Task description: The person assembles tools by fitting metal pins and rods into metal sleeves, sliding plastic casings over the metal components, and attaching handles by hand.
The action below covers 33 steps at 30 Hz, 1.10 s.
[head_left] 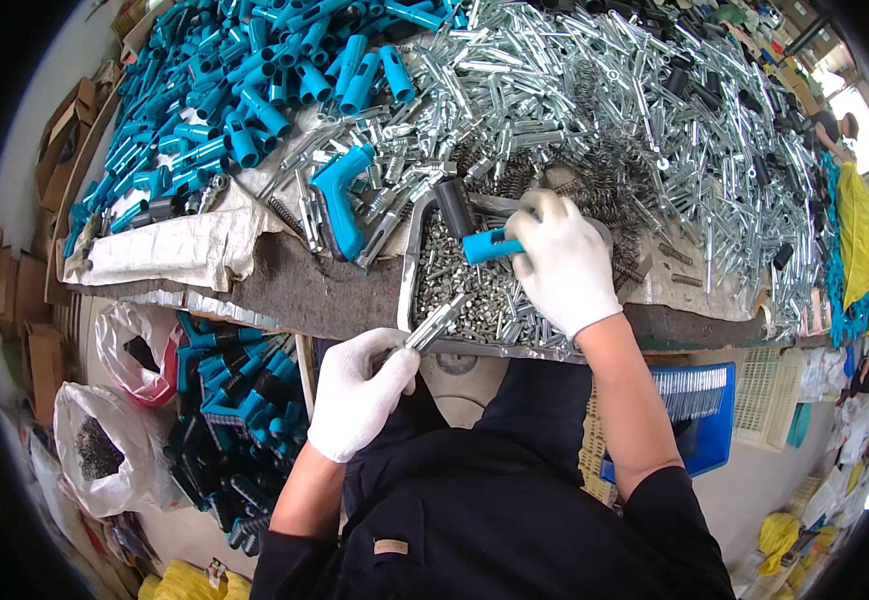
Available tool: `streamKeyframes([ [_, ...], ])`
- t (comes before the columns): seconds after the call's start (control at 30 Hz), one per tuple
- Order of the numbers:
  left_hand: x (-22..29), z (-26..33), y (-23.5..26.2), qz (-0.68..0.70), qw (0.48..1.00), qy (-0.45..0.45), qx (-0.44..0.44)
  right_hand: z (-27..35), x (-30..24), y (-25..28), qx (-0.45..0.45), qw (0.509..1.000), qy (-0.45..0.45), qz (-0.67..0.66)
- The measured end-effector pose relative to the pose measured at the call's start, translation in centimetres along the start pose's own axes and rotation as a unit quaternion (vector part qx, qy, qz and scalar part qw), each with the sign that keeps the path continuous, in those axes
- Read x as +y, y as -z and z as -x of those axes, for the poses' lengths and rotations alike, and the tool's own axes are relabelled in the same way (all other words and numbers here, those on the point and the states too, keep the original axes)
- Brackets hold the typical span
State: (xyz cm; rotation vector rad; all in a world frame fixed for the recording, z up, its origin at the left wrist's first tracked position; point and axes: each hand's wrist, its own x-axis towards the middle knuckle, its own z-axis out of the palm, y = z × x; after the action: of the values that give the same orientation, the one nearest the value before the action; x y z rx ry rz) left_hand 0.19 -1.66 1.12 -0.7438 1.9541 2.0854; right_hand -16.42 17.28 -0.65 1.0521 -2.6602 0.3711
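My left hand [359,392], in a white glove, pinches a slim silver metal shaft [438,322] that points up and to the right. The gloved fingers of my right hand [564,262] are closed on a teal plastic tube [486,247] held over a metal tray [409,275]. Many small metal parts [441,268] fill that tray. A short black cylinder [453,207] leans at the tray's upper left, just beyond the teal tube. Left of the tray lies a teal pistol-shaped handle [339,200]. The two held pieces are apart from each other.
Teal tubes [224,130] are heaped at the far left, metal rods [594,90] and dark springs [604,185] at centre and right. Below the table stand teal tools [244,390] in a crate, white sacks [104,450] and a blue bin [699,410]. Another person [834,130] is at far right.
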Motion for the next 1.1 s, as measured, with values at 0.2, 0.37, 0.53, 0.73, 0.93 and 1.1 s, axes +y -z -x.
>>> streamKeyframes([
  [0.2,-0.1,-0.2,-0.1,0.002,1.000,-0.006,-0.017,0.8,1.3,1.5,0.082,0.989,-0.114,-0.042],
  [0.37,0.3,-0.4,-0.5,0.008,0.999,0.022,-0.025,1.9,2.1,2.5,0.173,0.938,-0.197,-0.227],
  [0.53,1.4,-0.7,-1.2,-0.047,0.995,-0.016,-0.084,5.9,1.9,4.1,0.151,0.731,-0.330,-0.578],
  [0.73,2.2,-1.2,-2.4,-0.178,0.974,-0.073,-0.121,8.3,1.6,2.9,0.108,0.595,-0.395,-0.692],
  [0.93,3.2,-1.3,-3.5,-0.285,0.943,-0.126,-0.119,8.9,0.1,3.4,-0.029,0.602,-0.376,-0.704],
  [1.1,2.2,-1.5,-3.7,-0.226,0.964,-0.055,-0.129,10.4,-0.4,3.7,-0.114,0.534,-0.362,-0.755],
])
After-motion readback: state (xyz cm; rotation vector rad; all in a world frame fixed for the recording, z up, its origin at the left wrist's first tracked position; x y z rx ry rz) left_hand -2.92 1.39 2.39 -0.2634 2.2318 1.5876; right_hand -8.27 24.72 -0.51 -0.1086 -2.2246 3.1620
